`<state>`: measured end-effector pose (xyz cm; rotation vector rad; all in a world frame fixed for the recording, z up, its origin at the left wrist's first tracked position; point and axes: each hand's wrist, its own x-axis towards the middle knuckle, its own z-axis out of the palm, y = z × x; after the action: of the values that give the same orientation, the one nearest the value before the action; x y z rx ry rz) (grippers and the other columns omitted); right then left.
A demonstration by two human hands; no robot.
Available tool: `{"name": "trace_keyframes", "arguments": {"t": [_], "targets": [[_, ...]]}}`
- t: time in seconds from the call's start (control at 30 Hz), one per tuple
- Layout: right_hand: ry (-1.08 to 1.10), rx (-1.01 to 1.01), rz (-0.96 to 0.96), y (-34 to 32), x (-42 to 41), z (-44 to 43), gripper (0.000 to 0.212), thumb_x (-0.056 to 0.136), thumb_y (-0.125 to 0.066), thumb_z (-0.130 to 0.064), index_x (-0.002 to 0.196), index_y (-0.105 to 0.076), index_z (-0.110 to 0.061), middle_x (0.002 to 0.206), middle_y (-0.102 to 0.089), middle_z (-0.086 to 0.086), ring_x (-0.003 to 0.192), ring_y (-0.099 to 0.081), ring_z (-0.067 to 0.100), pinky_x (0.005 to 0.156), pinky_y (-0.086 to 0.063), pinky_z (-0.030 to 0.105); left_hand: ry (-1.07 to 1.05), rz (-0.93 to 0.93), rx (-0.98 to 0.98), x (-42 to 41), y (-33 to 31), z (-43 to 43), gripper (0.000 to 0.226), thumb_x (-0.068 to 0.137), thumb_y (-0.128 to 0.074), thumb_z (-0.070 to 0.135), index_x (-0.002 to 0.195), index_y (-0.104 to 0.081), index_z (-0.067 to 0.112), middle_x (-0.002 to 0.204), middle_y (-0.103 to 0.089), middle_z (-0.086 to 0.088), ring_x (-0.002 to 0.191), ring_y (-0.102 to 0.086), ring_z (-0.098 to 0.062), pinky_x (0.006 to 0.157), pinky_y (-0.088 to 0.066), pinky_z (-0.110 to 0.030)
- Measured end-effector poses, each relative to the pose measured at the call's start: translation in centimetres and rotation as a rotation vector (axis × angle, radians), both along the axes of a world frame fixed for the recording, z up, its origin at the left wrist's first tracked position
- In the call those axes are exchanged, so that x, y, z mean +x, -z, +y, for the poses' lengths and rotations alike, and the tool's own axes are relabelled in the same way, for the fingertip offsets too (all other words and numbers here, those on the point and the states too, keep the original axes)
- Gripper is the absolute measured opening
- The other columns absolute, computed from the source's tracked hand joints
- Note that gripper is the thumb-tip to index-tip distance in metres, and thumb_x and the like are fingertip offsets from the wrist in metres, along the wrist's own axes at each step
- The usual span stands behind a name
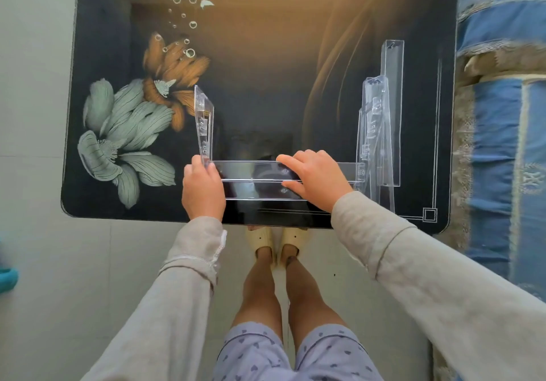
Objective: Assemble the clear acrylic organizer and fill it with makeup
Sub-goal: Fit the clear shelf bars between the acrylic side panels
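On the dark glossy table [266, 85] near its front edge stands a partly built clear acrylic organizer. A long clear shelf [251, 171] runs crosswise between a left side panel [204, 123] and a right side panel [373, 132], both upright. My left hand [202, 188] grips the left end where shelf and left panel meet. My right hand [316, 178] holds the shelf toward its right, index finger stretched along the top edge and thumb under it. A tall clear piece [391, 109] stands just behind the right panel. No makeup is in view.
The table carries a printed flower pattern [133, 126] on its left side. A blue patterned fabric [502, 115] lies along the table's right edge. Tiled floor [35, 85] shows on the left, and my feet in pale slippers [277, 242] stand below the front edge.
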<state>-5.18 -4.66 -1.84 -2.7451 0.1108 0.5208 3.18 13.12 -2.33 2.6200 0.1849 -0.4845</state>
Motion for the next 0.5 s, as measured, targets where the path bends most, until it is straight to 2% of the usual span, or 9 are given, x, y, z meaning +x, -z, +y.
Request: {"name": "trace_keyframes", "arguments": {"t": [0.07,0.13,0.23,0.3,0.4,0.5], "targets": [[0.026,0.023,-0.022,-0.4,-0.2,0.2,0.053,0.088,-0.055,-0.036,0.137,-0.042,-0.019,0.128,-0.054,0.006,0.12,-0.047,0.024,0.102,-0.033,0.034,0.003,-0.071,0.018,-0.4,-0.3,0.1,0.036,0.092,-0.047,0.02,0.125,-0.046,0.005,0.121,-0.053,-0.02,0.112,-0.049,-0.036,0.086,-0.039,-0.042],[0.126,0.085,-0.127,-1.3,-1.1,0.3,0.054,0.083,-0.063,-0.03,0.132,-0.049,-0.013,0.127,-0.056,0.008,0.122,-0.048,0.027,0.105,-0.033,0.036,0.061,-0.211,0.04,-1.2,-1.0,0.1,0.049,0.087,-0.054,0.021,0.132,-0.043,0.005,0.13,-0.05,-0.019,0.121,-0.046,-0.035,0.098,-0.036,-0.047],[0.44,0.142,-0.359,-2.7,-3.8,0.0,0.041,0.08,-0.065,-0.019,0.119,-0.059,-0.007,0.117,-0.062,0.011,0.113,-0.055,0.029,0.1,-0.04,0.038,0.249,-0.399,0.009,-2.9,-1.7,-1.3,0.049,0.082,-0.055,0.021,0.127,-0.048,0.003,0.131,-0.051,-0.022,0.123,-0.048,-0.039,0.103,-0.034,-0.055],[0.675,0.128,-0.43,-3.2,-6.0,-0.8,0.034,0.081,-0.061,-0.013,0.115,-0.06,-0.006,0.115,-0.063,0.013,0.111,-0.055,0.028,0.098,-0.039,0.035,0.421,-0.472,0.016,-4.0,-1.9,-3.2,0.046,0.081,-0.051,0.024,0.124,-0.047,0.008,0.129,-0.055,-0.021,0.121,-0.051,-0.038,0.104,-0.034,-0.057],[0.978,0.095,-0.398,-3.2,-8.7,-2.2,0.031,0.083,-0.06,-0.006,0.114,-0.059,-0.004,0.116,-0.061,0.014,0.111,-0.051,0.03,0.097,-0.037,0.035,0.728,-0.515,0.009,-5.5,-1.9,-6.9,0.039,0.08,-0.056,0.025,0.117,-0.055,0.013,0.122,-0.063,-0.016,0.115,-0.058,-0.035,0.102,-0.038,-0.055],[1.09,0.108,-0.288,-2.8,-9.6,-3.1,0.028,0.085,-0.058,-0.007,0.113,-0.06,-0.005,0.113,-0.06,0.014,0.106,-0.053,0.029,0.092,-0.04,0.033,0.955,-0.436,0.008,-6.9,-1.6,-10.7,0.037,0.074,-0.07,0.023,0.109,-0.067,0.011,0.115,-0.068,-0.011,0.11,-0.063,-0.03,0.097,-0.045,-0.053]]}}
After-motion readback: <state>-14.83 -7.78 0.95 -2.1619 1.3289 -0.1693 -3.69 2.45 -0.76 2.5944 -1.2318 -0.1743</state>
